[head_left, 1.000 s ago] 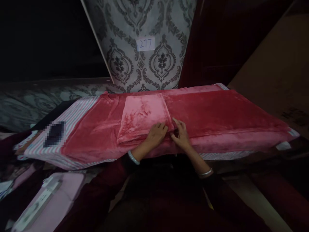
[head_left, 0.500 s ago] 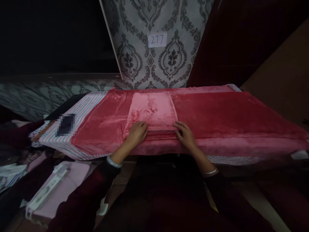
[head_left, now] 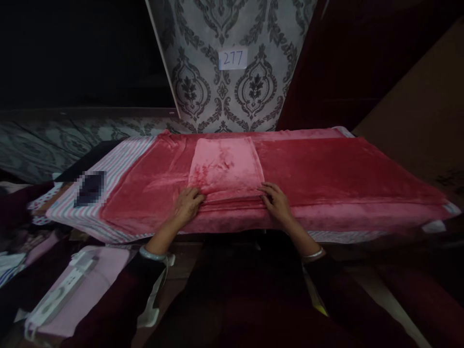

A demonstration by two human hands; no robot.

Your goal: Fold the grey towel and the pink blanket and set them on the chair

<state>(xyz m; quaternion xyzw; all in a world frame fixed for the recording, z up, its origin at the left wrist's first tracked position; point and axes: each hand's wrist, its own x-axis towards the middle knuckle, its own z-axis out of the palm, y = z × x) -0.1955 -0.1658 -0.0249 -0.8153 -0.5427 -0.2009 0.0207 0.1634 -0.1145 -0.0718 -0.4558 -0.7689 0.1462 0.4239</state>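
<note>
A folded pink plush cloth (head_left: 225, 166) lies on a long board covered with red plush fabric (head_left: 326, 174). My left hand (head_left: 187, 205) rests at the cloth's near left corner, fingers curled onto its edge. At the near right corner my right hand (head_left: 277, 203) pinches the stacked edge layers with bent fingers. Both wrists wear bangles.
A striped sheet (head_left: 119, 164) shows under the red fabric at the left end, with a blurred dark patch (head_left: 90, 188) on it. A patterned wall panel carries a label 277 (head_left: 232, 58). A pink object with a white power strip (head_left: 68, 290) lies low at the left.
My left hand slid left along the cloth's near edge from the middle to the left corner. My right hand stayed at the right corner.
</note>
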